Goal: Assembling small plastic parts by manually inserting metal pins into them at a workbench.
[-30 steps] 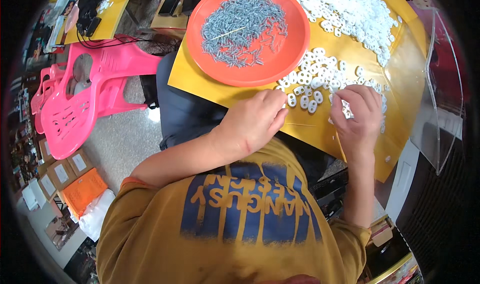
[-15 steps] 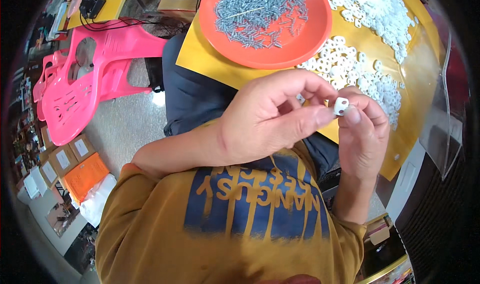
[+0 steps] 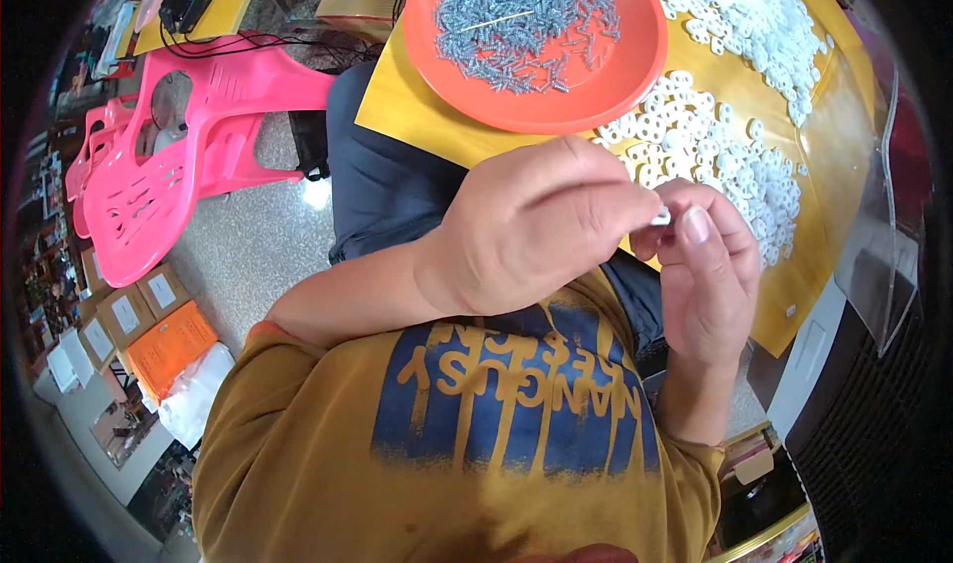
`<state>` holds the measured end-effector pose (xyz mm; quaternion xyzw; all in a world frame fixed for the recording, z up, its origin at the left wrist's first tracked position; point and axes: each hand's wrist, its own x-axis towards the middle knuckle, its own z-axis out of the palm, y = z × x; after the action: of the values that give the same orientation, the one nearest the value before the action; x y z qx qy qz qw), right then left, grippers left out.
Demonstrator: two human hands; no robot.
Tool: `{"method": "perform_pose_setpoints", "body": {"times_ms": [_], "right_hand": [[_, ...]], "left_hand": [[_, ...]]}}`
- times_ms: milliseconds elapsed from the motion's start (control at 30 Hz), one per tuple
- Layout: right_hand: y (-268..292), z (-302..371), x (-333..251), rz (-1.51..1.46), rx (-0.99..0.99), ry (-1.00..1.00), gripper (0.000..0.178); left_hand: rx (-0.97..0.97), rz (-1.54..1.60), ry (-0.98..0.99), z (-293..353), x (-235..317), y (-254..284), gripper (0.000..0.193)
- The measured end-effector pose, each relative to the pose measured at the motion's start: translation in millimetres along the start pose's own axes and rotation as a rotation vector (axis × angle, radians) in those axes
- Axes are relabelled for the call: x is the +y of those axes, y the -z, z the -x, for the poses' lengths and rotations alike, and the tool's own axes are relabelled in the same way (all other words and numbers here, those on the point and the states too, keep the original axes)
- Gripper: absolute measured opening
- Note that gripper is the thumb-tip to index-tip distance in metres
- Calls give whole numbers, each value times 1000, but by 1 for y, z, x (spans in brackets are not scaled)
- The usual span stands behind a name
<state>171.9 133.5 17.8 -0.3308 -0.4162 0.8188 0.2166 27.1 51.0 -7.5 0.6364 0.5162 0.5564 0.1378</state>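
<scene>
My left hand (image 3: pixel 536 230) is closed, its thumb and forefinger pinching a small white plastic piece (image 3: pixel 661 217), which is mostly covered by the fingertips. Beside it, my right hand (image 3: pixel 717 285) has its thumb bent against curled fingers, close to the white piece. Whatever those fingers hold is hidden. Beyond my hands, many white two-holed plastic pieces (image 3: pixel 685 116) lie spread on a yellow tabletop (image 3: pixel 427 111). A round red plate (image 3: pixel 526 116) at the far side holds a heap of small metal springs (image 3: pixel 496 42), with a thin pale stick (image 3: pixel 496 21) across them.
Another heap of white pieces (image 3: pixel 759 32) lies at the far right. A clear plastic sheet (image 3: pixel 879 235) stands along the table's right side. To the left is a pink plastic chair (image 3: pixel 204 171), with cardboard boxes (image 3: pixel 126 310) and a white bag (image 3: pixel 197 404) nearer me.
My left hand has turned over so its back faces up and now covers most of the white piece, whose holes showed before. My right hand has shifted slightly left and its grip has changed.
</scene>
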Motion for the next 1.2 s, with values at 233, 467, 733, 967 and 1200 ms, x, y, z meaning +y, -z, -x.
{"method": "perform_pose_setpoints", "body": {"times_ms": [233,467,733,967,1200], "right_hand": [[4,-5,8,33,-19,-71,10],[-10,-13,15,200,-78,-15,6],[-31,-40,13,836,-123,349,4],[-35,-107,-4,1512,-89,741,7],[-35,-128,-1,1755,-185,666,7]], "left_hand": [[-31,-60,14,12,-3,0,32],[56,811,816,18,4,13,19],[166,866,918,25,-7,35,11],[208,898,894,36,-14,43,11],[198,905,918,46,-17,49,11]]}}
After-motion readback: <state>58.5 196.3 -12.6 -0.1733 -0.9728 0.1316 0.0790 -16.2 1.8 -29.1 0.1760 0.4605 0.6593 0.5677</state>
